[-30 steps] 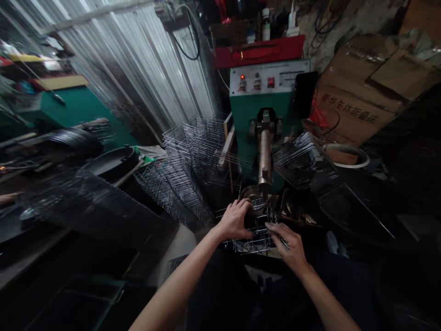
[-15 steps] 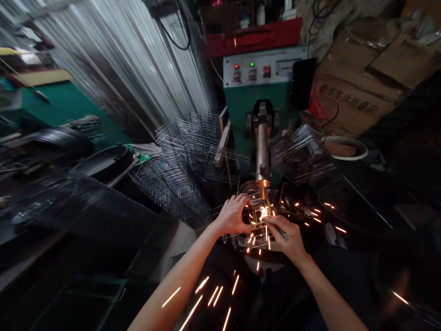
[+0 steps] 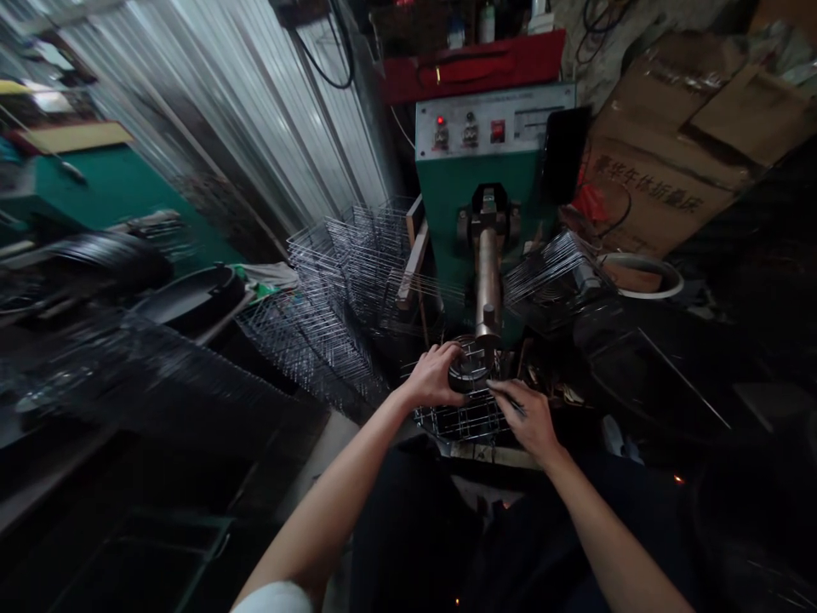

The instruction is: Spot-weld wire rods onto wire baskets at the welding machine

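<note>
- The left hand is curling its fingers around the near edge of a round metal ring, gripping it half closed.
- The right hand is pinching a thin wire between its fingers, nearly closed, just beside the ring.
- One wire basket is sitting directly under both hands, with the ring on its far end; whether the ring is fixed to the basket is hidden.
- One upright welder electrode is coming down to the ring, from a green welding machine.
- One red lamp is glowing on the machine's panel, while the green lamp that was lit a moment earlier is dark.
- The sparks from the earlier frame are gone from around the hands.
- Two piles of wire baskets are standing near the machine, one to the left and one to the right, too many to count.
</note>
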{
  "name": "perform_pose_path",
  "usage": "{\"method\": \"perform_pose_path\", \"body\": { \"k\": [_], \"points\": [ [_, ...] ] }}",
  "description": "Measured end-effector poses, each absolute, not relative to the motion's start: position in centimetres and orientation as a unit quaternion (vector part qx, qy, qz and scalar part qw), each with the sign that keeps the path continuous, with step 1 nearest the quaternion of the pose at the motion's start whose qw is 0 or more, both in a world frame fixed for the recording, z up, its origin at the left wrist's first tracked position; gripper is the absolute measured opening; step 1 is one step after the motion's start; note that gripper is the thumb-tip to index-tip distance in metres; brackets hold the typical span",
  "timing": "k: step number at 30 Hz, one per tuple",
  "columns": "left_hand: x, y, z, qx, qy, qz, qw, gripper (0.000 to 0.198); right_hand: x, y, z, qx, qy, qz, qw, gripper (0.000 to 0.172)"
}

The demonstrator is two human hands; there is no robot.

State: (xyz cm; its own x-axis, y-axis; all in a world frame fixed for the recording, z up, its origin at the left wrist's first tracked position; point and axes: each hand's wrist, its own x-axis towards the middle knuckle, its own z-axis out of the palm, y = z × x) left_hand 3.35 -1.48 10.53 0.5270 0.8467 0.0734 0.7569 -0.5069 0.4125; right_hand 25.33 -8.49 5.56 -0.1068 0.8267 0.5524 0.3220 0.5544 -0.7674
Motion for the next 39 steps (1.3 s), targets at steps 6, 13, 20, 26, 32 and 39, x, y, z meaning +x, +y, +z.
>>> {"method": "perform_pose_path", "body": {
  "k": [6, 13, 20, 26, 32, 39],
  "points": [
    [3.7, -2.5, 11.1, 0.851, 0.488, 0.128, 0.146, 0.074, 25.4, -8.7, 5.4, -0.429, -0.685, 0.252, 0.532, 0.014],
    [3.5, 0.8, 10.4, 0.855, 0.473, 0.152, 0.153, 0.078, 26.1, -6.2, 5.6, -0.468, -0.699, 0.178, 0.511, 0.013],
    [3.2, 2.1, 9.8, 0.859, 0.458, 0.162, 0.164, 0.082, 26.9, -5.3, 5.5, -0.457, -0.714, 0.196, 0.492, 0.016],
    [3.7, 2.1, 10.1, 0.864, 0.454, 0.161, 0.147, 0.083, 26.5, -5.0, 5.4, -0.452, -0.706, 0.223, 0.497, 0.021],
    [0.8, 1.3, 9.6, 0.859, 0.439, 0.211, 0.159, 0.095, 28.6, -5.7, 4.9, -0.474, -0.692, 0.275, 0.47, 0.02],
    [-7.4, -1.7, 0.0, 0.627, 0.502, 0.314, 0.506, 0.146, 32.8, -10.6, 2.2, -0.54, -0.498, 0.478, 0.482, 0.038]
  ]
}}
